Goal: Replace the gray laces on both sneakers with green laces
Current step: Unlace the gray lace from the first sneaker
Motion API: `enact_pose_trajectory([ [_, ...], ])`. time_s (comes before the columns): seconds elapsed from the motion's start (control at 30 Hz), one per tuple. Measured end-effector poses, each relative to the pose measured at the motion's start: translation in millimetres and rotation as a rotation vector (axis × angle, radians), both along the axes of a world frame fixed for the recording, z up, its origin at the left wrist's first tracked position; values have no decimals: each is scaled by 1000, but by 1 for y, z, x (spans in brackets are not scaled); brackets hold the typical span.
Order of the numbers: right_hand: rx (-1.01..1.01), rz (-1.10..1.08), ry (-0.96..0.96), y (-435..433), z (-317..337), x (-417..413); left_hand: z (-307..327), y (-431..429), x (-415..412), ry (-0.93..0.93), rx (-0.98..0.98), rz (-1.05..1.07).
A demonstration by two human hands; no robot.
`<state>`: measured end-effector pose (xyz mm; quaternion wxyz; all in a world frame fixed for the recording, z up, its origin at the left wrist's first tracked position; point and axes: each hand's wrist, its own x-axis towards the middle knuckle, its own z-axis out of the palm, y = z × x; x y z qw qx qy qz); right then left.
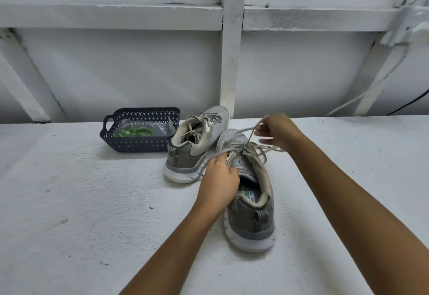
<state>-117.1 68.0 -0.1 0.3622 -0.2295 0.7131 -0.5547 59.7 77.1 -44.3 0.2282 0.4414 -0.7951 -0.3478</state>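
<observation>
Pinching the gray lace [241,131], seemingly soft and limp, above the near sneaker [250,220] on the worktop [69,201], the right grip [276,129] suits pulling near the eyelets, the left grip [220,178] clamping the light-looking shoe's tongue side.

Bare surface [69,201] stretches left of the near sneaker [250,215] and wide to its right. Behind, the far sneaker [197,146] sits right against its toe, the basket [139,142] just beside it by the wall [139,74]; loose gray laces [275,148] cross the air above the tongue.
</observation>
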Motion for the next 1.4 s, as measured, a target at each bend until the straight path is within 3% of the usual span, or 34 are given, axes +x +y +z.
enact_pose_trajectory([
  [0.1, -81, -88, -48, 2, 8, -6, -1, 0, 0, 8, -15, 0],
  [0.2, 64, 61, 17, 8, -4, -1, -2, 0, 0, 13, -8, 0],
  [0.3, 210, 241, 277, 8, -21, 10, -2, -1, -1, 15, -12, 2],
  [0.4, 270, 221, 524, 4, -32, 14, -3, -1, -1, 15, -19, 4],
  [0.53, 132, 143, 276, 4, -23, 7, -4, -1, -1, 25, -21, 2],
  [0.7, -117, -103, 156, 0, 2, -14, -3, -1, -1, 16, -15, 2],
  [0.83, 17, 86, 159, 8, -6, -8, -3, -1, -1, 5, -22, 2],
  [0.93, 186, 251, 350, 10, -28, 4, -2, -1, -1, 6, -21, 7],
  [1.07, 262, 235, 683, 0, -40, 11, -2, -1, -1, 10, -20, 11],
  [1.13, 211, 209, 608, -2, -38, 9, -2, -1, -1, 10, -18, 11],
  [1.23, 38, 51, 347, -3, -24, 0, -3, -1, -1, 13, -2, 10],
  [1.33, -138, -156, 258, -3, -8, -10, -3, -1, -1, 28, 3, 8],
  [1.4, -156, -159, 222, -1, -9, -8, -4, -1, -1, 28, 0, 8],
])
